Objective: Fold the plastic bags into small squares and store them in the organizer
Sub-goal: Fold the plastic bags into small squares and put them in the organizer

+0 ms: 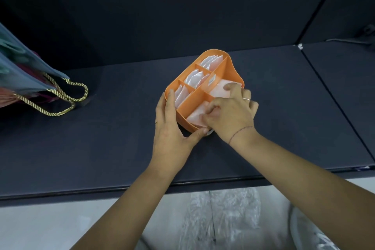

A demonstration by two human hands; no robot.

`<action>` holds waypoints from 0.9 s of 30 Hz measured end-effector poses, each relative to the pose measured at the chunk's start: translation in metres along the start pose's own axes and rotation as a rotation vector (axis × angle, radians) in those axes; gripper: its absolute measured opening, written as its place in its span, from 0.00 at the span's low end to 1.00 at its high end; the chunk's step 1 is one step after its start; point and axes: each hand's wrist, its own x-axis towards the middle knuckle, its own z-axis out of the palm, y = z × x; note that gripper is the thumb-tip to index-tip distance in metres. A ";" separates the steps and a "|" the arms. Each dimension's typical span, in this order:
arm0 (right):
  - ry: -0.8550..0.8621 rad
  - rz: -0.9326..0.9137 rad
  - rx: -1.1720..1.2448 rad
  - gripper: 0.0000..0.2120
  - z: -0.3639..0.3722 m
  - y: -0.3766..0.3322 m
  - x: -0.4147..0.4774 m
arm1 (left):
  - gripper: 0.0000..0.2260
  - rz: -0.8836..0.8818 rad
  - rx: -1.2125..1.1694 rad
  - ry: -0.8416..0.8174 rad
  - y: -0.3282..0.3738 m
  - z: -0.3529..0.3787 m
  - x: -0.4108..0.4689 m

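step: tucking a folded bag (195, 116) into the organizer (233, 63), my read.
organizer: orange, divided tray, sits on the dark table (101, 138) with its long axis running 7 to 1 o'clock.
folded bag: pale pink, in the tray's 5 o'clock compartment, top edge still above the rim.
right hand (233, 111): over the tray's 4 o'clock side, fingers curled and pinching the folded bag.
left hand (172, 126): at the tray's 7 o'clock corner, not grasping; flat fingers press the side wall, thumb lies along the near wall.
stored bags (194, 78): white folded pieces stand in the three compartments along the 10 o'clock side; another pink one fills the 3 o'clock compartment.
how to do it well: keep the left hand bracing so the tray does not slide; push the bag down by its folded edge, not a loose corner, so the square stays shut; seat it below the divider.
risk: slick plastic likely springs open once released; press flat before letting go.
progress: most compartments look filled, probably near the end.
gift bag (20, 73): at 9 o'clock, well apart, rope handles on the table.
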 end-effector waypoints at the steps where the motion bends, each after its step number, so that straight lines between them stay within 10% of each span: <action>1: -0.062 0.017 -0.065 0.11 0.001 -0.004 0.001 | 0.52 -0.002 -0.006 0.004 0.000 0.001 0.000; 8: -0.317 0.145 -0.153 0.25 0.000 -0.018 0.022 | 0.51 0.012 0.008 0.021 -0.001 0.004 -0.001; 14: 0.161 0.069 0.213 0.11 0.000 0.006 -0.012 | 0.50 0.014 0.002 0.033 -0.002 0.004 -0.002; 20: -0.400 0.185 0.314 0.11 -0.010 0.004 0.003 | 0.50 0.031 -0.006 0.044 0.000 0.008 -0.004; 27: -0.544 0.127 0.123 0.12 -0.008 0.000 0.023 | 0.50 0.028 -0.027 0.051 0.002 0.012 -0.003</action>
